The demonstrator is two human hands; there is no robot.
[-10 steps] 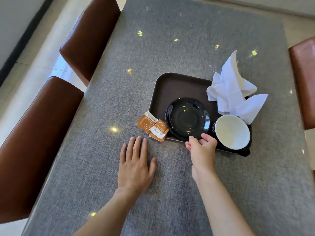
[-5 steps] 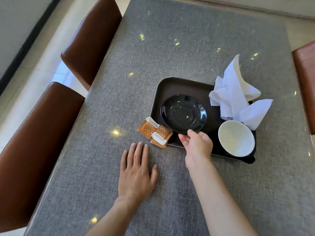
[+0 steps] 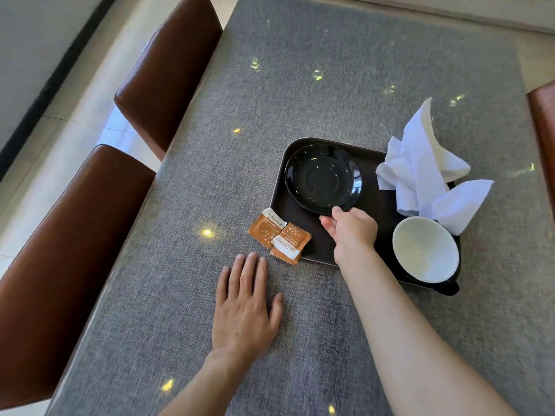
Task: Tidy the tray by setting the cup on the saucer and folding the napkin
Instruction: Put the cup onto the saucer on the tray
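Observation:
A dark brown tray (image 3: pixel 372 202) lies on the grey table. A black saucer (image 3: pixel 322 178) sits in the tray's far left corner, and my right hand (image 3: pixel 350 228) pinches its near rim. A cup (image 3: pixel 425 249), white inside and black outside, stands in the tray's near right corner, apart from the saucer. A crumpled white napkin (image 3: pixel 420 166) stands up at the tray's right side, partly over the edge and touching the cup. My left hand (image 3: pixel 244 304) rests flat on the table, fingers spread, holding nothing.
Two orange sachets (image 3: pixel 279 235) lie against the tray's near left corner. Brown leather chairs (image 3: pixel 75 235) stand along the table's left side, with another chair (image 3: pixel 545 121) at the right edge. Grey table surface (image 3: pixel 330 70) stretches beyond the tray.
My right hand has pushed the saucer from the tray's near middle to its far left corner. The left hand, cup and napkin have stayed in place.

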